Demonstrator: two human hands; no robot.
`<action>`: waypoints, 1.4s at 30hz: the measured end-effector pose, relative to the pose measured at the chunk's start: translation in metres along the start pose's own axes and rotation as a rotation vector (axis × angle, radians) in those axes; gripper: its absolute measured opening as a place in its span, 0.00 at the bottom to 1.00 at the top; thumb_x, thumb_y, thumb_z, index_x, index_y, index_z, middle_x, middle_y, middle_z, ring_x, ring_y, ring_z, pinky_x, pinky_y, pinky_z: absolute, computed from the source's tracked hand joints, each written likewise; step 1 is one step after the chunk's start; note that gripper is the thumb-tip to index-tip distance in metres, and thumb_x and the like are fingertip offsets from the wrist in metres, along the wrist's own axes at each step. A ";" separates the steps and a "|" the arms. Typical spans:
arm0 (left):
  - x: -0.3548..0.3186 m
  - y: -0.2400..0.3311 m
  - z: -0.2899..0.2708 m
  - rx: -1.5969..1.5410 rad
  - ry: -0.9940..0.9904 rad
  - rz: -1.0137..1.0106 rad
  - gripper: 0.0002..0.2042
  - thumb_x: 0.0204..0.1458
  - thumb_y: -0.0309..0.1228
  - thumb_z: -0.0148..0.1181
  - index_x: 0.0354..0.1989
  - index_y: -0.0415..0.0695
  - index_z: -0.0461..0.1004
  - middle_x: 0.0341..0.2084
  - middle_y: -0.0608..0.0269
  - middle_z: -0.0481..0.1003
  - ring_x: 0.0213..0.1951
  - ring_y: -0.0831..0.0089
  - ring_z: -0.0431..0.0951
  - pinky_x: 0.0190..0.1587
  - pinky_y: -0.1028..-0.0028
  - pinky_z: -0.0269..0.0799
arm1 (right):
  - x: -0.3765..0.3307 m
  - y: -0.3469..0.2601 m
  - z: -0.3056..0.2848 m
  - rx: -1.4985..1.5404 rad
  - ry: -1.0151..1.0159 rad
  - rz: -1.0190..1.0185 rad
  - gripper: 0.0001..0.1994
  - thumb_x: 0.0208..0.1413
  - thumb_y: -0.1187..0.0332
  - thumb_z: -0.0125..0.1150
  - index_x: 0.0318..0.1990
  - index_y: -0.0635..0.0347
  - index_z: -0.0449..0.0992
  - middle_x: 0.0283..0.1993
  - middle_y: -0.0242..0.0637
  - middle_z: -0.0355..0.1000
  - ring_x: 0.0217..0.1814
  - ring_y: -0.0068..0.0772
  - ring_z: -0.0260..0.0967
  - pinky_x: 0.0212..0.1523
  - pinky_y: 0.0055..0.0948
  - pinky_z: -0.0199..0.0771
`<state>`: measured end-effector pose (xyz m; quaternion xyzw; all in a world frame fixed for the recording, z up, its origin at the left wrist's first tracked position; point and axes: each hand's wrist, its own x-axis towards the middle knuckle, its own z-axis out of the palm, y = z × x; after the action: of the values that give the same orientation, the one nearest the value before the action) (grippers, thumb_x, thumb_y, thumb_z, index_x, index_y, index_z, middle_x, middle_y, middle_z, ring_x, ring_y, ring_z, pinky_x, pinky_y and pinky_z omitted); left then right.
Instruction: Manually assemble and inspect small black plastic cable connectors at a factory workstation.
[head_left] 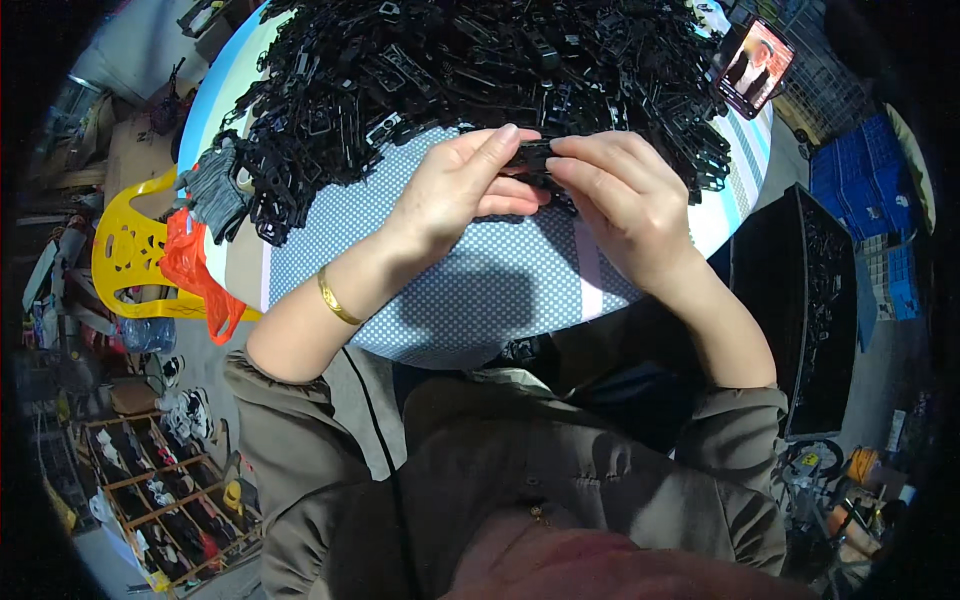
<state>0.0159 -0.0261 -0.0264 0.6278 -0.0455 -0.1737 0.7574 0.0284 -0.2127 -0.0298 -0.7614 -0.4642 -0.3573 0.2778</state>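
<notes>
Over the near part of a round table [350, 230], both my hands meet around a small black plastic part [535, 155]. My left hand [465, 185] holds its left side, with the thumb on top and the fingers beneath. From the right, the thumb and fingertips of my right hand [625, 190] pinch the same part. Its exact kind is hard to make out, being mostly covered by fingers. Right behind my hands rises a big heap of similar black plastic parts [450, 70], spread across the far side of the table.
A phone [755, 68] with a lit screen stands at the table's right edge. Grey gloves [218, 195] and a red plastic bag [188, 258] hang at the left, beside a yellow stool [125, 245]. A large black bin [800, 310] and blue crates [860, 180] are to the right.
</notes>
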 end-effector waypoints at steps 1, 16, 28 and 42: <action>0.000 -0.002 0.000 -0.003 0.003 0.000 0.21 0.59 0.41 0.42 0.50 0.33 0.64 0.36 0.53 0.73 0.34 0.71 0.78 0.38 0.77 0.76 | 0.000 -0.001 0.001 -0.008 0.005 0.002 0.12 0.36 0.80 0.64 0.33 0.63 0.75 0.37 0.40 0.73 0.35 0.38 0.71 0.33 0.29 0.74; 0.000 -0.010 -0.004 0.120 -0.009 0.155 0.20 0.60 0.36 0.41 0.51 0.31 0.63 0.38 0.51 0.71 0.37 0.70 0.76 0.41 0.75 0.76 | 0.005 0.003 -0.004 -0.021 -0.013 -0.011 0.10 0.37 0.79 0.63 0.32 0.63 0.75 0.37 0.39 0.74 0.37 0.38 0.71 0.34 0.28 0.73; -0.001 -0.010 -0.002 0.074 -0.063 0.110 0.19 0.59 0.34 0.43 0.53 0.31 0.61 0.40 0.51 0.71 0.38 0.70 0.76 0.42 0.76 0.75 | 0.000 0.007 0.005 0.017 -0.033 0.029 0.11 0.38 0.79 0.63 0.34 0.62 0.76 0.38 0.37 0.74 0.37 0.36 0.71 0.34 0.27 0.74; 0.011 0.016 -0.029 -0.108 0.007 0.268 0.21 0.59 0.30 0.43 0.56 0.29 0.53 0.38 0.44 0.71 0.37 0.61 0.78 0.40 0.73 0.77 | 0.005 0.017 0.011 0.016 0.011 0.134 0.21 0.45 0.68 0.62 0.49 0.61 0.69 0.53 0.43 0.66 0.56 0.44 0.62 0.54 0.36 0.62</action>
<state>0.0381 0.0003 -0.0185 0.5749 -0.1169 -0.0709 0.8067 0.0488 -0.2088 -0.0339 -0.7864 -0.4136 -0.3383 0.3098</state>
